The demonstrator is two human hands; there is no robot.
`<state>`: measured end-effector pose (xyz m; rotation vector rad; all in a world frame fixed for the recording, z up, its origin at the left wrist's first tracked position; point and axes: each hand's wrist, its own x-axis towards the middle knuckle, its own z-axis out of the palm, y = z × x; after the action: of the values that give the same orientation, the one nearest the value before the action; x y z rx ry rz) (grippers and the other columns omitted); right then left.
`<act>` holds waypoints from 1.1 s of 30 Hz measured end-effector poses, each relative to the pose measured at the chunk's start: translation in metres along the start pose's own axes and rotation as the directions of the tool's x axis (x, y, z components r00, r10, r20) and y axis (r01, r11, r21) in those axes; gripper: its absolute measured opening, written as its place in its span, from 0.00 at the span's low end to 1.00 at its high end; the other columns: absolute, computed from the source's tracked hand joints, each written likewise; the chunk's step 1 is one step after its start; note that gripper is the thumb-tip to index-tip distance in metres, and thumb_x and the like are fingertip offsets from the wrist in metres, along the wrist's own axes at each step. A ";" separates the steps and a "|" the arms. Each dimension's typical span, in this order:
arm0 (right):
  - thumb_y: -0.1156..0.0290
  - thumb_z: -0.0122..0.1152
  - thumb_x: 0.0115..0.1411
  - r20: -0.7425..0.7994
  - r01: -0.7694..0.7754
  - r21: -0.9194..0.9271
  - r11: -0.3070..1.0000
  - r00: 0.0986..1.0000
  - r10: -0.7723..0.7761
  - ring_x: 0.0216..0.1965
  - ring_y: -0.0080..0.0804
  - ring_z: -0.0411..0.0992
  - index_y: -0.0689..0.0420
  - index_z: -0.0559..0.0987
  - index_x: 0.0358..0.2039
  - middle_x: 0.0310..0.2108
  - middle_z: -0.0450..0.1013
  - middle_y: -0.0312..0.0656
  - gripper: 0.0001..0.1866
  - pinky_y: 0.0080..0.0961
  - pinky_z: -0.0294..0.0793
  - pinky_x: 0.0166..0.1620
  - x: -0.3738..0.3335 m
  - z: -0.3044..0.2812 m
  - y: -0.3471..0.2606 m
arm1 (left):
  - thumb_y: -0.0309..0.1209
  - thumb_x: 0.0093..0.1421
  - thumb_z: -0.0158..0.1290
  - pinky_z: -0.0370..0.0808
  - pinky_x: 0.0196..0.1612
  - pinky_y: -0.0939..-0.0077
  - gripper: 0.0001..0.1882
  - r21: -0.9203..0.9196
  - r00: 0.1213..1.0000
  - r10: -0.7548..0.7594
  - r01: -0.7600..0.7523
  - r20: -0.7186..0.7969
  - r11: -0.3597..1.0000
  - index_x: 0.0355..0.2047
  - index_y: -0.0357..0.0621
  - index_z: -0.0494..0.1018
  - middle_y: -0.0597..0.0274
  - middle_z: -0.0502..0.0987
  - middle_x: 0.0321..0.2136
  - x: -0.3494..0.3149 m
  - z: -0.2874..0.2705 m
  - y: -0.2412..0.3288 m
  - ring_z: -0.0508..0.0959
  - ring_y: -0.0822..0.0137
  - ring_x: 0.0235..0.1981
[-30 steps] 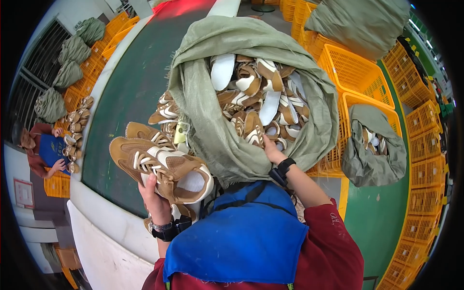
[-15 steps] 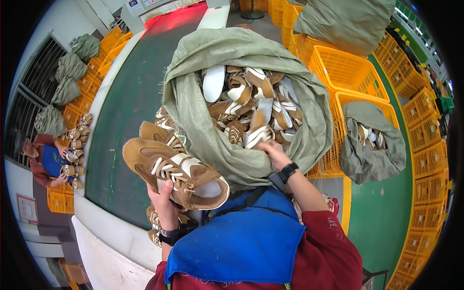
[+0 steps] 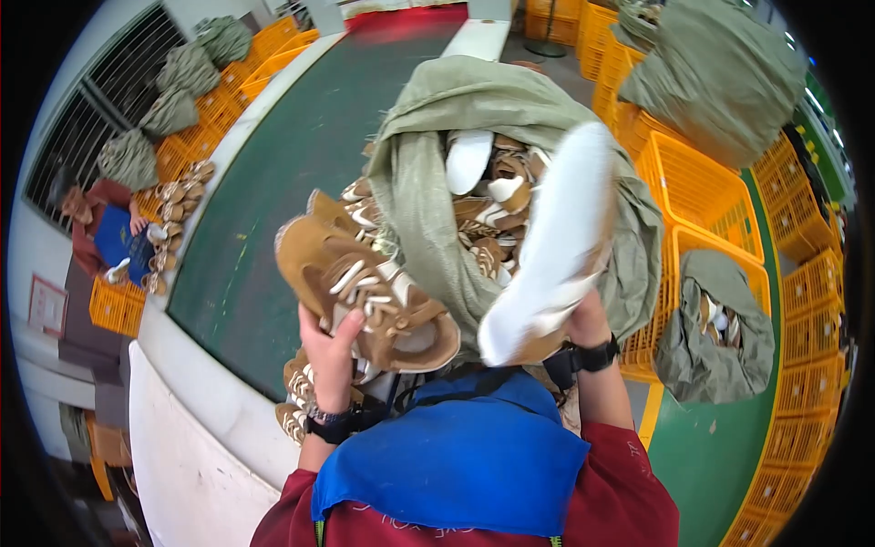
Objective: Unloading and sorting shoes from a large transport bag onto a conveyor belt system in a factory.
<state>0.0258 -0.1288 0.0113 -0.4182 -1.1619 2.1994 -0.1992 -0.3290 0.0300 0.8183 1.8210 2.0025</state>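
Note:
My left hand (image 3: 330, 357) grips a brown suede shoe upper (image 3: 314, 260) with white laces, its toe pointing up and away to the left. A second brown toe (image 3: 328, 211) shows just behind it; whether my hand holds that one too, I cannot tell. In my right hand (image 3: 591, 321) is another shoe upper (image 3: 558, 232), its flat white underside turned toward me and blurred by motion. It is raised in front of a large green woven sack (image 3: 410, 182), whose mouth gapes over many brown-and-white uppers (image 3: 492, 219). My right fingers are mostly hidden behind the upper.
A green conveyor belt (image 3: 273, 182) runs away on the left, with more uppers (image 3: 296, 387) at its near edge. Across it, a person in a blue apron (image 3: 118, 239) handles uppers. Yellow crates (image 3: 697, 187) and a smaller filled sack (image 3: 720, 346) stand at right.
My right hand has lifted a shoe upper out of the sack and brought it nearer, white underside showing. The left hand keeps its hold. The whole view has shifted slightly.

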 end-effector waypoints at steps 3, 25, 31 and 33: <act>0.60 0.69 0.40 0.420 0.490 -0.775 0.398 0.871 -0.255 0.50 0.41 0.63 0.58 0.57 0.58 0.50 0.60 0.51 0.46 0.34 0.63 0.52 0.009 0.058 0.015 | 0.26 0.50 0.56 0.64 0.51 0.74 0.30 0.150 0.996 0.086 -0.086 0.008 0.985 0.52 0.35 0.58 0.56 0.68 0.46 -0.001 0.015 -0.005 0.68 0.67 0.47; 0.75 0.49 0.59 -0.016 0.151 -0.362 0.920 0.986 -0.168 0.32 0.22 0.71 0.60 0.69 0.48 0.35 0.74 0.39 0.16 0.16 0.72 0.35 0.079 -0.064 0.039 | 0.42 0.63 0.37 0.73 0.43 0.69 0.20 -0.412 0.961 -0.275 0.236 -0.038 0.880 0.47 0.41 0.64 0.59 0.73 0.39 0.008 -0.022 -0.034 0.74 0.64 0.39; 0.73 0.51 0.46 -0.638 -0.531 -0.769 0.356 0.612 -0.467 0.36 0.48 0.73 0.62 0.79 0.30 0.31 0.74 0.54 0.12 0.35 0.71 0.40 0.101 -0.298 0.042 | 0.30 0.57 0.44 0.70 0.45 0.73 0.19 -0.290 0.969 -0.230 0.195 -0.092 0.937 0.49 0.39 0.61 0.61 0.69 0.42 -0.004 -0.058 -0.034 0.72 0.69 0.42; 0.74 0.48 0.46 -0.563 -0.659 -0.742 0.120 0.517 -0.645 0.37 0.53 0.71 0.61 0.78 0.36 0.32 0.73 0.57 0.16 0.38 0.70 0.43 0.096 -0.327 0.035 | 0.31 0.57 0.44 0.71 0.44 0.73 0.19 -0.284 0.963 -0.246 0.208 -0.107 0.936 0.49 0.39 0.61 0.61 0.69 0.42 -0.010 -0.061 -0.032 0.72 0.69 0.41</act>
<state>0.1129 0.1253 -0.2021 -1.8856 -1.7389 0.2739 -0.2322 -0.3794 -0.0052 0.3757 1.5772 2.1345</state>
